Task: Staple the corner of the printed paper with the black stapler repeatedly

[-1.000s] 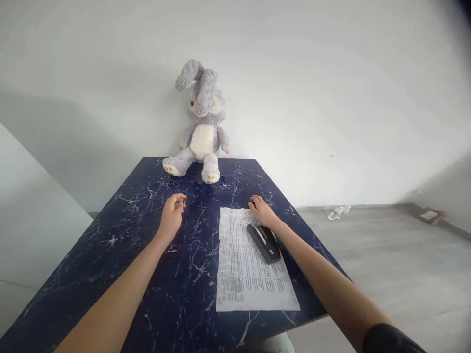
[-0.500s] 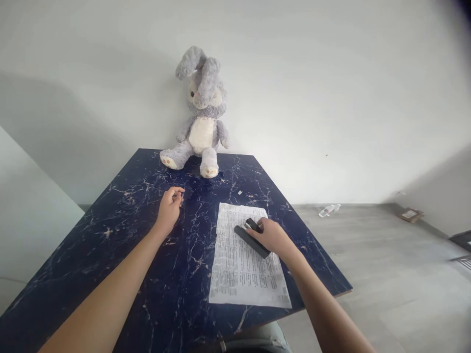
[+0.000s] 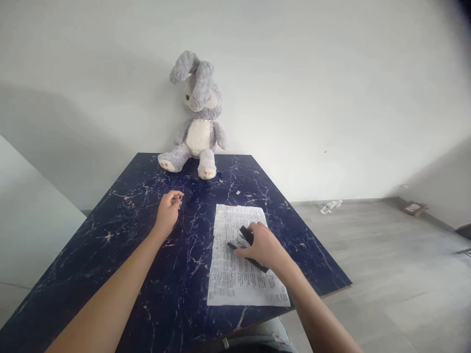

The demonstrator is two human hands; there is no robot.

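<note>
1. The right hand (image 3: 263, 245) is closed around a black stapler (image 3: 247, 235), which stands opened.
2. The stapler is over a printed sheet (image 3: 239, 289) on the blue tabletop (image 3: 176, 279).
3. The left hand (image 3: 169, 210) has curled fingers; whether it holds something, I cannot tell.
4. A grey plush rabbit (image 3: 199, 137) sits at the tabletop's far side.

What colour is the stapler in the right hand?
The stapler is black with silvery insides, in the head view.

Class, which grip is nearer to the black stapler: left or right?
Right: the right grip holds the black stapler over the paper; the left grip is apart, to the stapler's left.
</note>
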